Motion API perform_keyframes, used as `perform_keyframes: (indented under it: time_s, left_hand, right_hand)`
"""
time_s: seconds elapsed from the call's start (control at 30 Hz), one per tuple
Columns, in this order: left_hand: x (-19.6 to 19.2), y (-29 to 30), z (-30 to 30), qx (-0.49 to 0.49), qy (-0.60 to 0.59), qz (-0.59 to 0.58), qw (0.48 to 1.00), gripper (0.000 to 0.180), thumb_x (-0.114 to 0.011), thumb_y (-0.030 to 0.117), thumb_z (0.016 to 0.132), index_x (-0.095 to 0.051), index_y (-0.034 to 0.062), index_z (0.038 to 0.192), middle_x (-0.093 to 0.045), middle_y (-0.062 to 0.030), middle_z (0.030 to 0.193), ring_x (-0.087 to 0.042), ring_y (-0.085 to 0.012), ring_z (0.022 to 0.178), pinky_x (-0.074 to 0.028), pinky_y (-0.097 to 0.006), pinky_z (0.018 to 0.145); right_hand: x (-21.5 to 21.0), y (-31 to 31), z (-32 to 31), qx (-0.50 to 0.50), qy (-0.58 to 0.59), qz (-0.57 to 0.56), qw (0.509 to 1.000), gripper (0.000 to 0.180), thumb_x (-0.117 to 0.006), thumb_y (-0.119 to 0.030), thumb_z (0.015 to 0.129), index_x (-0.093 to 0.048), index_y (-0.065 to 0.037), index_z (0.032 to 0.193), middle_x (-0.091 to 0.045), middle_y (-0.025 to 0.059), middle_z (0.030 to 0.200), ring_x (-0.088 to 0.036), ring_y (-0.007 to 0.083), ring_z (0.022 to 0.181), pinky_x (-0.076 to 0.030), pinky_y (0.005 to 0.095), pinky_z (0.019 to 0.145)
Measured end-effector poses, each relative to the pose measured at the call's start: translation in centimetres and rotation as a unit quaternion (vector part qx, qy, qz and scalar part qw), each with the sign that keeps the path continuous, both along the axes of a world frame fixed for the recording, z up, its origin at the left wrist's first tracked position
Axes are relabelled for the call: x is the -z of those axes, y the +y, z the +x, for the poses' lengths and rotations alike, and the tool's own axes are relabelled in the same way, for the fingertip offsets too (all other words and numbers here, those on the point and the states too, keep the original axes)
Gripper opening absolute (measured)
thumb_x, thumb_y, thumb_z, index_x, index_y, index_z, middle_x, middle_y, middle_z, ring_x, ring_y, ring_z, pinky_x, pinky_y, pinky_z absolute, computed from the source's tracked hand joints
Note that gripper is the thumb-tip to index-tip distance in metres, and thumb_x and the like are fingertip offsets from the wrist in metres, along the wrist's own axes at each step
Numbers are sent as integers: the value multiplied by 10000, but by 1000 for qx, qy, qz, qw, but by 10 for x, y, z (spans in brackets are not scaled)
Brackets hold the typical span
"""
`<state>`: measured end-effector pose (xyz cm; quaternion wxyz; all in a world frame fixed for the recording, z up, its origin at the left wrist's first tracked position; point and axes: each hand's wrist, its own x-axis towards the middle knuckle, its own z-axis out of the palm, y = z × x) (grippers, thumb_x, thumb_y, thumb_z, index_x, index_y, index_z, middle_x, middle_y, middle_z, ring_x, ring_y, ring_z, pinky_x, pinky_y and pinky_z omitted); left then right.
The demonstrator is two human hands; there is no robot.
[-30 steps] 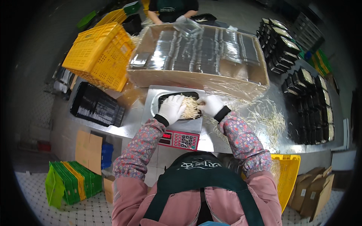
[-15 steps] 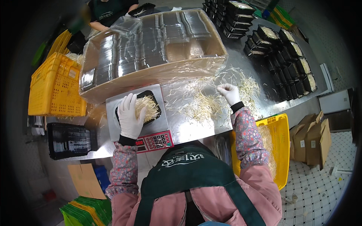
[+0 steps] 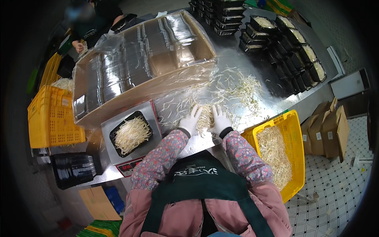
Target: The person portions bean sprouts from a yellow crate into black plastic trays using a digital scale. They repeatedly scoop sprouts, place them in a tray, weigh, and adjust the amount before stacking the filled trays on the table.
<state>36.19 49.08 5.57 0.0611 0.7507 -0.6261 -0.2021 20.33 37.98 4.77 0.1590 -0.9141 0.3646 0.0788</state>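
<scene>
White gloves cover both my hands. My left hand (image 3: 190,119) and my right hand (image 3: 221,119) rest at either side of a small heap of bean sprouts (image 3: 205,118) on the metal table (image 3: 189,147). The fingers of both stretch forward, spread a little, touching the heap from its sides. To the left, a black plastic tray (image 3: 147,139) full of bean sprouts sits on a kitchen-type scale (image 3: 106,136) with a red keypad panel, partly hidden by my left sleeve. Loose sprouts (image 3: 241,89) are scattered beyond my hands.
A large carton (image 3: 134,94) of stacked clear lids stands beyond the scale. Filled black trays (image 3: 294,59) are stacked at the far right. Yellow crates stand left (image 3: 55,118) and right (image 3: 299,158), the right one holding sprouts. Empty black trays (image 3: 73,170) lie left. A co-worker (image 3: 85,23) stands far left.
My left hand has left the tray on the scale and moved right to the sprout heap. My right hand has come down and inward to its other side. The view has shifted.
</scene>
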Motion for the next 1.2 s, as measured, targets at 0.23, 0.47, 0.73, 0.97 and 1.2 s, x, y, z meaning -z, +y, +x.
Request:
perform_keyframes:
  time_s: [0.23, 0.47, 0.73, 0.97, 1.2]
  left_hand:
    - [34, -29, 32, -71, 75, -45, 994, 299, -643, 135, 750, -682, 114, 1046, -627, -104, 1068, -633, -314, 923, -508, -403, 808]
    - [-4, 20, 22, -71, 125, -165, 976, 215, -624, 69, 762, -681, 102, 966, -631, -70, 962, -626, -286, 874, -512, -378, 754]
    - [-3, 23, -16, -110, 103, -142, 978, 508, -694, 110, 722, -569, 80, 1213, -549, -133, 1220, -537, -309, 1117, -436, -365, 965]
    - [-24, 75, -41, -217, 211, -198, 932, 376, -715, 140, 756, -617, 60, 1110, -570, -124, 1199, -557, -296, 1108, -461, -353, 937]
    - [-31, 117, -45, -208, 262, -179, 925, 340, -692, 136, 816, -630, 55, 1141, -608, -96, 1150, -624, -180, 935, -494, -274, 837]
  right_hand:
    - [24, -57, 1, 10, -83, 61, 995, 286, -698, -296, 766, -686, -111, 984, -670, 163, 910, -637, 337, 899, -507, 423, 794]
    - [-48, -121, -32, 113, -258, 165, 945, 233, -750, -210, 756, -711, -42, 913, -675, 135, 745, -656, 220, 680, -510, 327, 653]
    - [4, -58, 20, -50, -135, 130, 981, 457, -720, -287, 762, -635, -67, 1153, -644, 149, 1084, -615, 339, 996, -491, 384, 866]
    - [14, -51, 25, -85, -134, 51, 986, 523, -715, -330, 757, -605, -100, 1214, -574, 141, 1232, -579, 331, 1073, -469, 396, 913]
    - [1, -59, 29, -42, -175, 95, 979, 309, -694, -301, 777, -702, -54, 963, -678, 185, 846, -655, 346, 810, -516, 399, 731]
